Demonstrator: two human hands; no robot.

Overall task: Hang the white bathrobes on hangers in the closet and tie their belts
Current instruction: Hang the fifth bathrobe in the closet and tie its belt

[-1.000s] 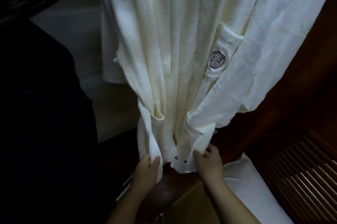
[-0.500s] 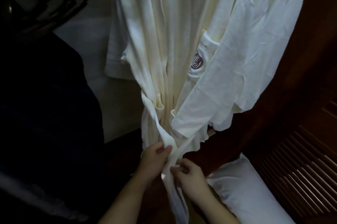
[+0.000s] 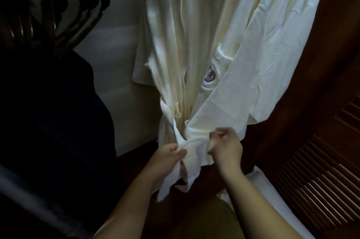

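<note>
Both hands have risen and drawn apart since half a second ago, when they met low at the front of the robe with the belt ends held together. Now the left hand [image 3: 168, 158] pinches one belt [image 3: 171, 122] end between thumb and curled fingers, with loose white cloth trailing below it. The right hand [image 3: 226, 148] is closed in a fist around the other end and pulls it out to the right, so a band of cloth stretches taut between the two hands. This looks like the first crossing of the knot being drawn snug; whether a full knot is formed cannot be told, so the tie seems only part done. Above the hands, the white bathrobe [image 3: 194, 53] hangs in the closet, gathered at the waist, its top running out of view. A chest pocket bears a dark swirl emblem [image 3: 210, 76]. Left of the robe is a pale closet wall [image 3: 116, 59], then dark hanging clothes and dark hangers [image 3: 64, 18] close by, leaving little room on that side. At right, a dark wooden panel [image 3: 335, 63] and louvred door [image 3: 321, 161] stand near the right hand, which limits its outward pull. Below lies a white pillow [image 3: 272, 199].
</note>
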